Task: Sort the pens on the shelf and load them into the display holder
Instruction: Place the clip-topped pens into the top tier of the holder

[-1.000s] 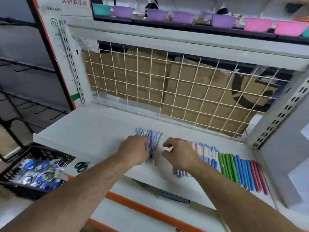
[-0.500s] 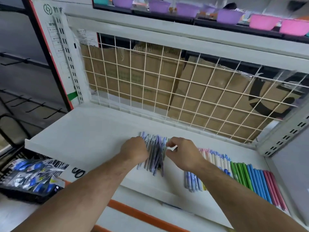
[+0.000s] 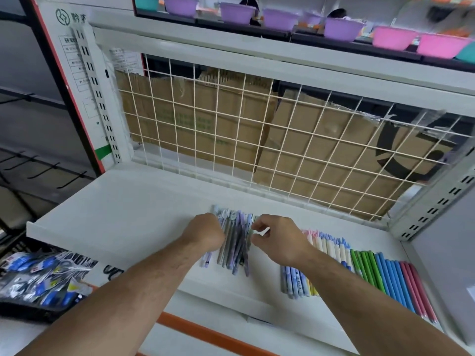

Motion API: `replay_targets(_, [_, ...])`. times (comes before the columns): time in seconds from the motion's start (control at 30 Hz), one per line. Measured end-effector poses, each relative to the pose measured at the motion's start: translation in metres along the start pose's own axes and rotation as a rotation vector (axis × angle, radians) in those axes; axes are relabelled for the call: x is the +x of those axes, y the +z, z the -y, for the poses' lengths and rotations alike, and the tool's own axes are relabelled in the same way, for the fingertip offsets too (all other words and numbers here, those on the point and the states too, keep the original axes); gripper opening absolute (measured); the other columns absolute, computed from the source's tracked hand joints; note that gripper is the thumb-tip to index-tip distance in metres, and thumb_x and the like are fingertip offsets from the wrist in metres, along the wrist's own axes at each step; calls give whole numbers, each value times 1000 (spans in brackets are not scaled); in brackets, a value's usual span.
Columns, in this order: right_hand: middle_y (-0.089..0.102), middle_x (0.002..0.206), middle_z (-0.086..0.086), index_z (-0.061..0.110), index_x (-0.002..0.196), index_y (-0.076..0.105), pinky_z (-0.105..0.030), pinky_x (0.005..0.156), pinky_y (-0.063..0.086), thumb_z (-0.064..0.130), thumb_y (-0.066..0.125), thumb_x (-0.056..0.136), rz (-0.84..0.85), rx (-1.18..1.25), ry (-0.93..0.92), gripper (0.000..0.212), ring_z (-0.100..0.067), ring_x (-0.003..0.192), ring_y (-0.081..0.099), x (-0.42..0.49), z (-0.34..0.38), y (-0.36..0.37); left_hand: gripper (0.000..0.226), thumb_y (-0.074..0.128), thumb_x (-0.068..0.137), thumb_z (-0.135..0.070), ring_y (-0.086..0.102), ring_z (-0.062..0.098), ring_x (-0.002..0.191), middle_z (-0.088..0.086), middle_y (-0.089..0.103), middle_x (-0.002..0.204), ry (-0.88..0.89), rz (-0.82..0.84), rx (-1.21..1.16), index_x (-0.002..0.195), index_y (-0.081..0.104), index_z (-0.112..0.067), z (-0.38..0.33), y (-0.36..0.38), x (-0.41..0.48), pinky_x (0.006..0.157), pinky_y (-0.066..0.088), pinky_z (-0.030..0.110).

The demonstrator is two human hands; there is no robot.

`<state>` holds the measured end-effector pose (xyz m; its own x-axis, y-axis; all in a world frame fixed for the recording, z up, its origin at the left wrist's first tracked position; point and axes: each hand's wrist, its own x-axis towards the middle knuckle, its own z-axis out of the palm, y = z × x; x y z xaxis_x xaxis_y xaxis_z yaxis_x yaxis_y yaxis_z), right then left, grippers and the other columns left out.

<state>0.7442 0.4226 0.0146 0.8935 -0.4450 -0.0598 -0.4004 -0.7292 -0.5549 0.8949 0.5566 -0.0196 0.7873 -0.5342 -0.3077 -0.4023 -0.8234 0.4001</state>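
Observation:
A loose bunch of purple and blue pens lies mid-shelf on the white shelf. My left hand sits at the bunch's left edge with its fingers curled onto the pens. My right hand is at the right edge, thumb and forefinger pinching there. To the right lies a sorted row: blue patterned pens, white pens, green pens, blue pens and pink pens. No display holder is in view.
A wire grid backed by cardboard closes the shelf's rear. A black basket of packaged goods sits low at the left, with scissors beside it. Purple and pink bowls line the shelf above.
My view has shifted closer and slightly left. Both hands stay at the purple bunch, with the right hand's thumb and forefinger now closed in on its right edge.

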Motion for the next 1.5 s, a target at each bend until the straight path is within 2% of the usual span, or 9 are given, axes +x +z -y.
replay_targets(0.17, [64,104,14,23,107,70,-22,79,48,28,66,92,4,31,-7,17,-7,89,61,-2,0,0,14,54,82,-11,54,15,59,2,56,69,-64,-79,-170,69,51,-10,4,-8,0,44,35,23])
replay_targets(0.3, [69,96,12,21,98,71,-24,75,50,29,67,92,4,90,-6,11,-7,84,64,-5,7,-3,22,54,85,-17,62,26,63,10,67,69,-6,-150,-534,73,64,-2,-8,-17,-5,60,45,31])
replay_targets(0.43, [73,78,1,18,87,70,-20,55,49,32,66,95,37,205,52,17,-15,71,71,-13,17,-8,22,60,91,-15,47,23,52,4,62,55,80,-70,-952,70,60,-7,-30,-19,-24,53,39,27])
replay_targets(0.57, [76,81,-3,13,88,70,-22,51,51,28,65,96,72,279,100,17,-12,62,71,-30,22,-15,16,63,92,-12,49,18,49,10,73,72,111,51,-1155,78,67,-6,-55,-17,-39,46,40,23])
replay_targets(0.73, [75,73,-1,7,87,65,-25,49,51,15,61,95,11,398,193,11,-15,58,71,-57,10,-32,11,63,92,-12,49,9,43,6,72,71,157,139,-1237,84,69,-7,-89,-2,-56,43,41,20])
replay_targets(1.03, [74,69,-6,6,86,66,-30,48,53,12,65,94,-161,513,247,11,-17,51,66,-109,-41,-70,18,56,97,-17,65,21,70,5,76,82,294,234,-1221,90,69,-7,-163,31,-93,65,49,35])
replay_targets(1.2, [72,67,-8,0,84,65,-29,46,50,17,73,92,-251,594,237,20,-18,50,63,-140,-88,-102,24,52,101,-18,65,21,61,7,73,78,365,276,-1234,88,68,-5,-218,58,-121,50,51,30])
replay_targets(1.33, [67,59,-6,-6,79,63,-28,45,50,18,78,87,-291,632,215,30,-19,46,60,-168,-129,-134,25,51,100,-17,62,20,59,9,69,76,399,248,-1216,84,68,-8,-272,85,-146,50,49,28])
replay_targets(1.5, [66,56,-4,6,67,61,-27,46,51,20,81,85,-294,596,145,31,-19,48,62,-202,-181,-188,26,50,101,-18,62,17,52,3,67,67,426,177,-1215,82,66,-9,-342,109,-180,46,48,25])
